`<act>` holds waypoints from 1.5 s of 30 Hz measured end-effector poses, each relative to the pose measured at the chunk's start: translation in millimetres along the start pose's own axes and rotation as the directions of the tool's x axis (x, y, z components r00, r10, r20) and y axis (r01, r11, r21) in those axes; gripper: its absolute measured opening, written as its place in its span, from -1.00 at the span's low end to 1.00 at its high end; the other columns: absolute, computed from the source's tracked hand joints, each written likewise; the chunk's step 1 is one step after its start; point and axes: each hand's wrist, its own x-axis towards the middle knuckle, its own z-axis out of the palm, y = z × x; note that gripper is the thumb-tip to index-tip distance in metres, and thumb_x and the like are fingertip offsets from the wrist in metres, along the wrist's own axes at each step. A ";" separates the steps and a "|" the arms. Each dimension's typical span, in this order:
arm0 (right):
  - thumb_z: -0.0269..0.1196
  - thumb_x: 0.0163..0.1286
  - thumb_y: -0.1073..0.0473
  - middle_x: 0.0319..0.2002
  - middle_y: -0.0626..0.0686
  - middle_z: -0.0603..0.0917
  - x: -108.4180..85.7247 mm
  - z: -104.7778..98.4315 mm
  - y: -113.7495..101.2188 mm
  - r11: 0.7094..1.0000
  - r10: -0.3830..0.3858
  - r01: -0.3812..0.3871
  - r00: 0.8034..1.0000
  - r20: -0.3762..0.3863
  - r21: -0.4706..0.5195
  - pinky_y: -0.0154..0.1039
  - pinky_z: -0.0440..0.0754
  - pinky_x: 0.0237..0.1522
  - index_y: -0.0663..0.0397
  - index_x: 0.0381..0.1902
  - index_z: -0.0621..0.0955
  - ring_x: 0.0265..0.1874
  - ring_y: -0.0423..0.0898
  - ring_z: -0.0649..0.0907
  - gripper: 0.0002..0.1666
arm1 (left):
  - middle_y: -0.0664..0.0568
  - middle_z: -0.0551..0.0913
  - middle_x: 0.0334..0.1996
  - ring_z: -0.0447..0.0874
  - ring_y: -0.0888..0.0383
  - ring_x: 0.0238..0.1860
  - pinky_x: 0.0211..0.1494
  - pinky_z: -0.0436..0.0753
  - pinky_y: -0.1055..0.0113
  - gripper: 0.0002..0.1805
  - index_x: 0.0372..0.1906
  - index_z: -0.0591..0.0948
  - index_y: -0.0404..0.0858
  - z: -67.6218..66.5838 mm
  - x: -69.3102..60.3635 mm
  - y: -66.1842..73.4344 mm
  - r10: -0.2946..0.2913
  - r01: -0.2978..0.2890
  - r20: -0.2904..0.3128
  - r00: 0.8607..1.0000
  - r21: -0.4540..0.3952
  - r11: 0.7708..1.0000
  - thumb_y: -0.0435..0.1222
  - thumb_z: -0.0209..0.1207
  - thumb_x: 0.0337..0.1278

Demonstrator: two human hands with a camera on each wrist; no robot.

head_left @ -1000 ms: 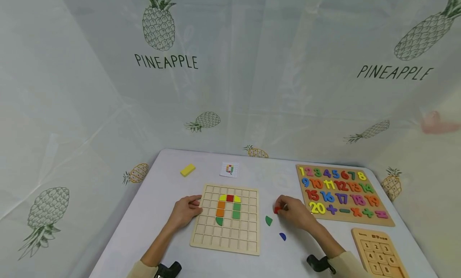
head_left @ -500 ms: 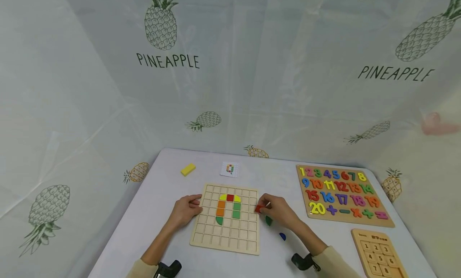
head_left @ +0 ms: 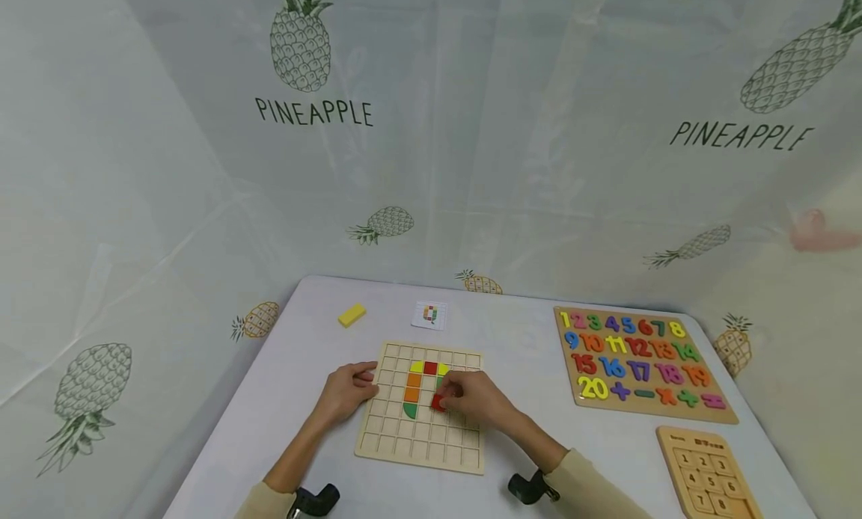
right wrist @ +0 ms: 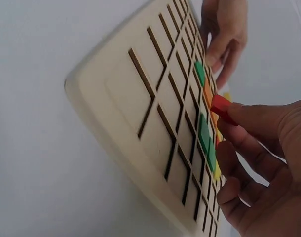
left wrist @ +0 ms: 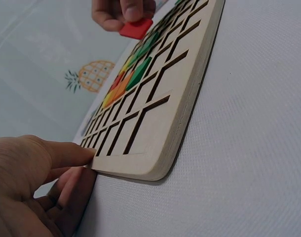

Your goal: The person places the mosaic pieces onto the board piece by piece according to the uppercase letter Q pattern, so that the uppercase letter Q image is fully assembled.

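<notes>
Square pale-wooden grid board (head_left: 420, 453), flat on the white table (head_left: 512, 324), a part-built ring of coloured pieces (head_left: 411, 383) on its twelve-o'clock half. At nine o'clock, left hand (head_left: 346, 393) loose, touching the edge, apparently steadying rather than gripping. At three o'clock, right hand (head_left: 474, 395) over the board, pinching a flat red, roughly square block (head_left: 438, 404), raised near the green square blocks (right wrist: 204, 131). Evidently mid-placement, exact cell hard to tell. Next, probably: squaring it to the grid, lowering it flat, letting go without nudging neighbours. Farther off, at eleven o'clock, yellow rectangular block (head_left: 352, 315); at twelve, white square card (head_left: 438, 324) with small coloured figure, perhaps a pattern to match.
</notes>
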 end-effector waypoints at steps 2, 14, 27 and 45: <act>0.38 0.33 0.18 -0.46 -0.25 0.61 1.8 5.8 -3.3 1.000 -0.015 0.015 1.000 0.016 0.008 -0.37 0.52 -0.38 -0.11 -0.27 0.69 -0.45 -0.29 0.53 -0.94 | 0.01 0.67 -0.21 0.70 0.17 -0.22 -0.18 0.67 0.33 -0.44 0.22 0.62 -0.36 -0.7 -0.5 1.5 0.006 -0.006 0.003 1.000 -0.006 1.000 -0.40 0.41 0.04; 0.39 0.33 0.11 -0.43 -0.34 0.58 7.7 25.2 -16.6 0.994 -0.018 0.021 0.999 0.028 -0.108 -0.39 0.52 -0.31 -0.20 -0.29 0.70 -0.42 -0.32 0.52 -0.95 | 0.01 0.67 -0.22 0.70 0.18 -0.22 -0.17 0.65 0.35 -0.45 0.21 0.63 -0.35 -1.9 -1.8 2.2 -0.001 0.001 -0.005 1.000 -0.013 1.000 -0.39 0.40 0.03; 0.42 0.30 0.14 -0.38 -0.31 0.58 8.9 28.3 -18.3 0.974 -0.052 0.052 0.999 0.004 -0.219 -0.35 0.57 -0.21 -0.15 -0.29 0.75 -0.35 -0.34 0.50 -0.96 | 0.00 0.66 -0.23 0.69 0.18 -0.23 -0.21 0.64 0.38 -0.44 0.23 0.61 -0.36 -1.2 -2.2 2.2 -0.011 0.011 0.001 1.000 -0.013 1.000 -0.39 0.41 0.04; 0.41 0.31 0.10 -0.38 -0.28 0.56 10.0 30.1 -19.6 0.975 -0.029 0.031 1.000 0.010 -0.219 -0.39 0.54 -0.26 -0.09 -0.30 0.76 -0.39 -0.33 0.48 -0.94 | -0.01 0.66 -0.22 0.70 0.17 -0.23 -0.21 0.65 0.37 -0.44 0.22 0.61 -0.38 -3.1 -3.3 5.1 -0.004 0.004 0.002 1.000 -0.003 1.000 -0.40 0.40 0.03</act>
